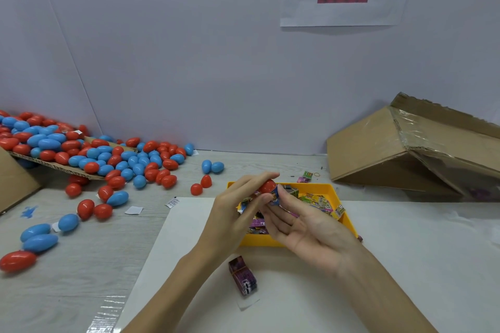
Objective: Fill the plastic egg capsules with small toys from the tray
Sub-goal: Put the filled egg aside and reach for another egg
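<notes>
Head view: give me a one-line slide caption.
Both hands hold a red egg capsule above the yellow toy tray.

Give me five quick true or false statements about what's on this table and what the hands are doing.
1. The left hand holds a red egg half. True.
2. The tray is green. False: it is yellow.
3. The egg pile lies on the left side. True.
4. All the eggs are red. False: some are blue.
5. The cardboard box stands upright at the right. False: it lies tipped over.
</notes>
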`<state>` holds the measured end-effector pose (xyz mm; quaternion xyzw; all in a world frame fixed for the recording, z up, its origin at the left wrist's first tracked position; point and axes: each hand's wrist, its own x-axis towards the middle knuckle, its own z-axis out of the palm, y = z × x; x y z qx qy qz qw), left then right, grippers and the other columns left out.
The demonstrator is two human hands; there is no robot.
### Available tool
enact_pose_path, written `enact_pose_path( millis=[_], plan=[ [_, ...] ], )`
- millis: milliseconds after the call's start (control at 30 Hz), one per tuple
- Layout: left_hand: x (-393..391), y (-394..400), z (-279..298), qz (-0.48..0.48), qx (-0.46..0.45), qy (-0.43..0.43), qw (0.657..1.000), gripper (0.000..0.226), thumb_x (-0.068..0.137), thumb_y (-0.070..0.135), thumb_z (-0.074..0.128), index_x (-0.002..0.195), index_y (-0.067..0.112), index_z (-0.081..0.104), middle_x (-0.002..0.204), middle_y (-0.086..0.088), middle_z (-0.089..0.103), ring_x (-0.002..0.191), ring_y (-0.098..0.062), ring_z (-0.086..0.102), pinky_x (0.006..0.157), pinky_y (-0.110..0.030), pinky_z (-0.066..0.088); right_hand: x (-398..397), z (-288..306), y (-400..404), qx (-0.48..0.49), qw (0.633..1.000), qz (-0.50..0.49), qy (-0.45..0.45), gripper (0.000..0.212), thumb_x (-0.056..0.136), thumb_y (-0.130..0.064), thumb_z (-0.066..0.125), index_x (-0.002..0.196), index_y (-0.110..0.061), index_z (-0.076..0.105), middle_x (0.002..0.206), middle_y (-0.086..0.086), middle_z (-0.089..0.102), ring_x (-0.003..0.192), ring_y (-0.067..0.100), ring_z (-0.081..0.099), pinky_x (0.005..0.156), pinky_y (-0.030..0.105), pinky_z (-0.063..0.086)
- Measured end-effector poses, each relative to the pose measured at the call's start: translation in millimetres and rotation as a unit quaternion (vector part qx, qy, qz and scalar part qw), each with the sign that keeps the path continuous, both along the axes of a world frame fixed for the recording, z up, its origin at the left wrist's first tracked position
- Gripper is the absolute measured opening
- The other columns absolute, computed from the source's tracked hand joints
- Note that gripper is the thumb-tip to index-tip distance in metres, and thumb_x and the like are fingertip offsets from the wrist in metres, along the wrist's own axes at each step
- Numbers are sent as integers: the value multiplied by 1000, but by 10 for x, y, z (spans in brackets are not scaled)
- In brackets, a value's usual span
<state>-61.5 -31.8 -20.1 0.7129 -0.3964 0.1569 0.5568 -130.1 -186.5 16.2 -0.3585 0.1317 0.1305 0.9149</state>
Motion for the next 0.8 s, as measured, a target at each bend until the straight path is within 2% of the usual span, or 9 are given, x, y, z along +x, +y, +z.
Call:
enact_pose_path(
  millis=[133,200,333,433,567,633,733,800],
  plan=[
    [18,10,-17,-10,-14,23,1000,35,102,17,59,136,22,66,122,8,70,121,-24,64,99,-32,53,-12,-1,30,33,999,19,24,21,76,-19,85,88,-2,82,115,20,75,102,34,75,91,39,56],
    [19,11,-23,-12,-20,27,999,33,102,17,58,135,21,66,122,6,70,121,-24,64,100,-35,54,-2,-6,40,61,998,11,28,27,71,-15,85,91,4,81,114,23,74,100,33,76,89,40,55],
    [18,-4,-32,-9,-24,35,999,31,103,14,57,132,16,68,119,4,71,118,-26,66,97,-39,55,1,-5,58,70,997,8,27,28,72,-15,83,91,5,80,113,23,74,98,32,76,83,39,59],
    [2,-15,-32,-11,-28,30,999,31,103,9,56,129,17,70,116,5,72,112,-24,68,91,-34,57,-2,-5,51,81,996,10,32,32,70,-16,84,93,6,79,106,22,75,89,31,78,73,34,63],
    [-10,-28,-21,-12,-40,45,998,30,104,9,54,128,18,71,115,5,73,112,-24,68,91,-31,57,-3,6,30,87,996,20,27,41,71,-17,86,103,7,78,112,21,74,90,30,77,73,30,61],
    [-29,-48,-11,-15,-48,71,996,30,105,11,54,128,18,72,116,3,74,114,-25,68,92,-29,56,1,2,20,70,997,19,16,40,75,-20,86,105,5,78,115,21,74,97,30,76,72,30,62],
    [-58,-75,-6,-18,-60,117,991,29,105,17,56,128,23,72,118,7,75,116,-20,69,94,-27,56,12,-9,-13,-20,999,-2,-31,29,88,-26,78,101,-1,80,117,23,73,107,30,74,72,28,63],
    [-59,-67,-8,-8,-60,131,990,30,103,21,57,129,25,71,119,10,75,117,-17,68,96,-30,56,25,-26,-42,-74,995,-25,-58,32,92,-26,74,110,0,75,115,24,74,108,30,74,74,26,62]
  ],
)
